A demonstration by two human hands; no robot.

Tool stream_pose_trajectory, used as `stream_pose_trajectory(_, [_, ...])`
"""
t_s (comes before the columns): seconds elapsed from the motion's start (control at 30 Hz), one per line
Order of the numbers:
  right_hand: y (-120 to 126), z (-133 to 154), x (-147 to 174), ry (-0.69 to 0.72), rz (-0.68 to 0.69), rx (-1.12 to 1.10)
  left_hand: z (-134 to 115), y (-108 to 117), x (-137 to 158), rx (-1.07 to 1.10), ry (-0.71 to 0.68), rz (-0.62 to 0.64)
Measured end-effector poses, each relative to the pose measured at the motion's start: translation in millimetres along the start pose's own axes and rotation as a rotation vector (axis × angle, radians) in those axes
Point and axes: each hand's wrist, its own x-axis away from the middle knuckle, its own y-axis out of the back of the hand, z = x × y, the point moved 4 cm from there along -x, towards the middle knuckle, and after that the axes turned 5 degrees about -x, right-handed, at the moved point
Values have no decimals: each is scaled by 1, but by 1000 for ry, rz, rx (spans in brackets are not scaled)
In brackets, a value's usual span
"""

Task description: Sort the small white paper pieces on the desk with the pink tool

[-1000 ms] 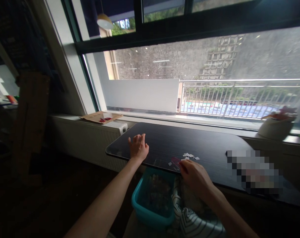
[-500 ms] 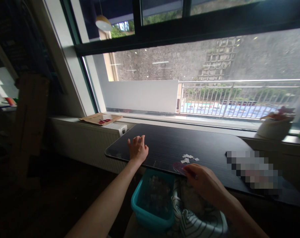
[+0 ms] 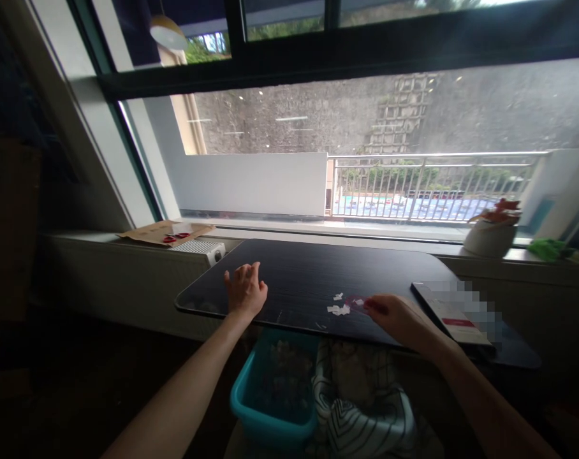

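Beyond the turquoise plastic tub [image 3: 270, 422] and leftward, the left hand [image 3: 245, 292] is at the black wood-grained worktop [image 3: 299, 268], fingers half spread, gripping nothing visible. The tub holds heaped small pale pieces [image 3: 287, 364]. Beyond it, rightward, small flat white scraps [image 3: 338, 310] lie on the worktop beside a thin translucent pink piece [image 3: 351, 303], pinched in the right hand's [image 3: 400, 315] closed fingers. Well right of the tub, a white rounded pot [image 3: 489, 241] contains something reddish [image 3: 502, 210].
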Motion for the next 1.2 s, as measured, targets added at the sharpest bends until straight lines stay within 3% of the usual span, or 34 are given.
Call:
stream_pose_trajectory(0.37, [-2,0,-5,-50,-52,27,0,0,0,13,-3,15])
stream_pose_trajectory(0.5, [-8,12,-12,8,11,-28,0,0,0,10,-1,3])
stream_pose_trajectory(0.63, [-6,18,-20,-18,-31,47,0,0,-1,1,1,-1])
stream_pose_trajectory(1.03, [17,3,0,-78,9,71,0,2,0,-12,-2,15])
stream_pose_trajectory(1.2, [10,-5,-1,-27,51,-5,0,2,0,16,-1,18])
